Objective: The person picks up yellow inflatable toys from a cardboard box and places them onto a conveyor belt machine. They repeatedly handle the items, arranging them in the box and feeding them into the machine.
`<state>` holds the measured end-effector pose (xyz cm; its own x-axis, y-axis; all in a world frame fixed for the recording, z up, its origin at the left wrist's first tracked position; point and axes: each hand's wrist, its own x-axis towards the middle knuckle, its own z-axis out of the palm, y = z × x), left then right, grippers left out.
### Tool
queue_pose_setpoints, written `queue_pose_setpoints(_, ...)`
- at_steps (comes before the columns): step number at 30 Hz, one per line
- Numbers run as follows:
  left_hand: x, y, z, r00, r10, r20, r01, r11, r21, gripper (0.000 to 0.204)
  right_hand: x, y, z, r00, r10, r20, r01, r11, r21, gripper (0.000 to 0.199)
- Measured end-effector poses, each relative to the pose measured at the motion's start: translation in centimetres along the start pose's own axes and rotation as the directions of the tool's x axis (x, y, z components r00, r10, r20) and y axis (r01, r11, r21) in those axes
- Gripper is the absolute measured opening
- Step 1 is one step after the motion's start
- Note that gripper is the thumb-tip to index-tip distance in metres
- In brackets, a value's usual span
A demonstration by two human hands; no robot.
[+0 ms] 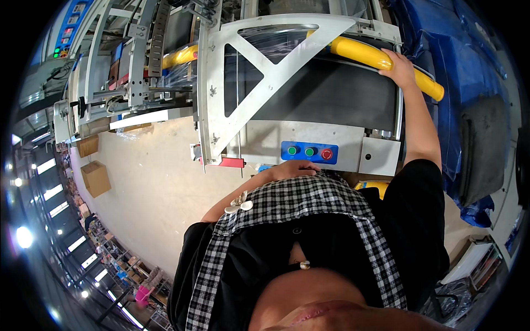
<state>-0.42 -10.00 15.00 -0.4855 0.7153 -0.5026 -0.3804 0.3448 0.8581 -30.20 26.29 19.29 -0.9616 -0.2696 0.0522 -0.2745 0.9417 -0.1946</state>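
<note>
On conveyor belt (326,94), yellow roll (364,53) long axis L-R, right hand (398,66) gripping it, left hand (295,168) loose, empty.

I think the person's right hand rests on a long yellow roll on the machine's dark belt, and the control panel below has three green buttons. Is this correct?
Not quite. In the head view the control panel has two green buttons and one red button, not three green ones. The rest holds: the right hand rests on the long yellow roll on the machine's dark belt.
</note>
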Motion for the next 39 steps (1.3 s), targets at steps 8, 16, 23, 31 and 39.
queue_pose_setpoints(8,0.1,0.6,0.1,0.998,-0.020,0.056,0.020,1.000,0.003,0.044,-8.9,-0.3,1.8,0.859,0.156,-0.488,-0.081,0.982,0.172,0.047)
queue_pose_setpoints(16,2.2,1.0,-0.1,0.975,-0.038,0.218,0.018,0.995,0.094,0.040,-44.8,2.6,14.2,0.106,0.925,-0.365,-0.993,0.079,-0.088,0.069)
queue_pose_setpoints(23,3.6,3.9,1.8,0.914,-0.042,0.404,-0.016,0.990,0.140,0.034,-59.3,-8.0,25.8,-0.139,0.851,0.507,-0.884,-0.337,0.324,0.077)
queue_pose_setpoints(31,6.0,6.6,2.7,0.856,-0.188,0.482,0.092,0.972,0.217,0.034,-51.1,-5.7,15.7,-0.573,0.785,0.236,-0.724,-0.620,0.303,0.083)
queue_pose_setpoints(39,5.1,7.9,1.8,0.877,-0.338,0.341,0.228,0.918,0.324,0.033,-46.3,-2.5,13.8,-0.536,0.672,0.511,-0.637,-0.719,0.278,0.086)
